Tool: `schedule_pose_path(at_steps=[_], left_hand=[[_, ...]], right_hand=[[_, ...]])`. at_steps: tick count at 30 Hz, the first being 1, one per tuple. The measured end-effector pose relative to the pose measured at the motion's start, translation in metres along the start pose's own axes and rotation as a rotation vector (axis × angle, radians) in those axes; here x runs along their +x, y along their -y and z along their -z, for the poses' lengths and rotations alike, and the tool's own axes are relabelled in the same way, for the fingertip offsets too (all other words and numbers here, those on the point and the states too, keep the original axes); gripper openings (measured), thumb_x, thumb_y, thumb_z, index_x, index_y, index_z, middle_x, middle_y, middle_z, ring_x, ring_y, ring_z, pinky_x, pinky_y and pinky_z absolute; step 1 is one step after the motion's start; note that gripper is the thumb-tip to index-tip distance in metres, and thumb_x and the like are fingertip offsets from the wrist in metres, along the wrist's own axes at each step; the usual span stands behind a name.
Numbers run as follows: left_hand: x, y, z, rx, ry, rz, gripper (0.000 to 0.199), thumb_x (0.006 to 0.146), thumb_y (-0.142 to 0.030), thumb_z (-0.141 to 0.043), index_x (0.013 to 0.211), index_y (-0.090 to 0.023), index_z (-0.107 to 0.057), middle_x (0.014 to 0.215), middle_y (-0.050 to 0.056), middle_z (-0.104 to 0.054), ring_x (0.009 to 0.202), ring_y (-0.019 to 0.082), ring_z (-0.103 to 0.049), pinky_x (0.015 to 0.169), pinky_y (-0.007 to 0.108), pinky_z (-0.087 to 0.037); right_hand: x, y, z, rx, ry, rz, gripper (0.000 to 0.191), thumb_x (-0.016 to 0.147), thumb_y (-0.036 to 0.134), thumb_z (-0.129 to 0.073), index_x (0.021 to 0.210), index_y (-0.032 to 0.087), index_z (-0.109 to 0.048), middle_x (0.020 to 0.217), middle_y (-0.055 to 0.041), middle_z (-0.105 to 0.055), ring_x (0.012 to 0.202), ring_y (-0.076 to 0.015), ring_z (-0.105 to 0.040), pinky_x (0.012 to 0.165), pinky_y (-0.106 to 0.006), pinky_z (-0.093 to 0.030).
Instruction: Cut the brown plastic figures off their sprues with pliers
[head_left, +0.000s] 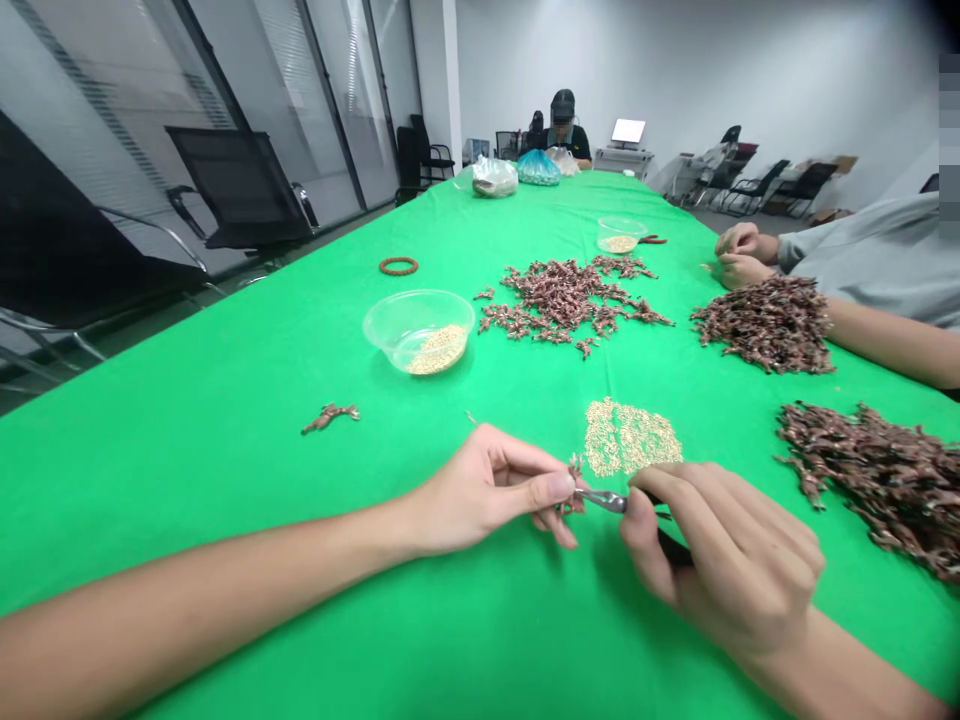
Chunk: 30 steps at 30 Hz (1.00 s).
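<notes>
Between the thumb and fingers of my left hand (510, 490) is a small brown figurine (574, 468), partly hidden by the fingers. My right hand (727, 560) is wrapped round the dark handles of a pair of pliers (606, 499). The metal jaws of the pliers meet the figurine at my left thumb tip; what they grip there is too small to make out. Just beyond my hands, small gold-coloured pieces (637, 438) lie spread on the green cloth (300, 600). A single brown figurine (330, 417) lies apart on the left.
A clear plastic bowl (420, 318) with gold pieces stands left of centre, near a brown ring (398, 266). Brown figurines are heaped mid-table (562, 300) and at the right (877, 480). A co-worker's hands (742, 255) rest at the right edge. Filled bags (538, 168) stand at the far end.
</notes>
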<state>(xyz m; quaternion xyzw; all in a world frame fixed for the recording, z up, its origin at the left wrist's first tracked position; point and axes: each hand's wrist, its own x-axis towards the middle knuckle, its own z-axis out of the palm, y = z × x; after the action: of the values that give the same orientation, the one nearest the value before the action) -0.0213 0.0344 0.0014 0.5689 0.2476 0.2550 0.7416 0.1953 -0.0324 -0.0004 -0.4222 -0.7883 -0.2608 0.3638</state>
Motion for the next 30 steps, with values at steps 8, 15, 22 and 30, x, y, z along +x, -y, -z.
schedule_pose_path(at_steps=[8, 15, 22, 30], left_hand=[[-0.003, 0.005, -0.005, 0.032, -0.084, -0.061, 0.018, 0.087, -0.023, -0.072, 0.098, -0.011, -0.079, 0.093, 0.01, -0.079, 0.076, 0.016, -0.076, 0.072, 0.022, -0.06], [-0.003, 0.004, -0.006, 0.053, -0.044, -0.054, 0.017, 0.088, -0.022, -0.071, 0.098, -0.01, -0.078, 0.091, 0.01, -0.079, 0.079, 0.015, -0.075, 0.072, 0.019, -0.058], [0.0, 0.007, -0.004, -0.014, -0.074, -0.009, 0.024, 0.084, -0.023, -0.076, 0.105, -0.011, -0.075, 0.102, 0.012, -0.077, 0.09, 0.02, -0.077, 0.076, 0.021, -0.059], [0.003, 0.004, -0.001, -0.005, -0.124, 0.074, 0.027, 0.077, -0.029, -0.081, 0.094, -0.008, -0.075, 0.089, 0.012, -0.078, 0.056, 0.015, -0.073, 0.047, 0.018, -0.054]], right_hand=[[0.013, 0.009, 0.01, 0.721, 0.822, -0.971, 0.049, 0.097, 0.047, -0.04, 0.059, 0.02, -0.055, 0.044, 0.0032, -0.047, 0.036, -0.0094, -0.041, 0.037, -0.024, -0.028], [0.027, -0.003, 0.016, 1.072, 1.062, -1.31, 0.053, 0.092, 0.058, -0.043, 0.064, 0.016, -0.06, 0.048, -0.0008, -0.057, 0.037, -0.0091, -0.047, 0.036, -0.02, -0.03], [0.028, -0.021, 0.008, 0.854, 0.875, -1.054, 0.045, 0.092, 0.046, -0.047, 0.059, 0.017, -0.059, 0.054, -0.002, -0.06, 0.048, -0.0109, -0.049, 0.048, -0.025, -0.033], [0.013, -0.015, 0.007, 0.687, 0.574, -0.912, 0.045, 0.095, 0.05, -0.046, 0.064, 0.019, -0.054, 0.061, 0.0012, -0.051, 0.059, -0.0132, -0.044, 0.056, -0.029, -0.033]])
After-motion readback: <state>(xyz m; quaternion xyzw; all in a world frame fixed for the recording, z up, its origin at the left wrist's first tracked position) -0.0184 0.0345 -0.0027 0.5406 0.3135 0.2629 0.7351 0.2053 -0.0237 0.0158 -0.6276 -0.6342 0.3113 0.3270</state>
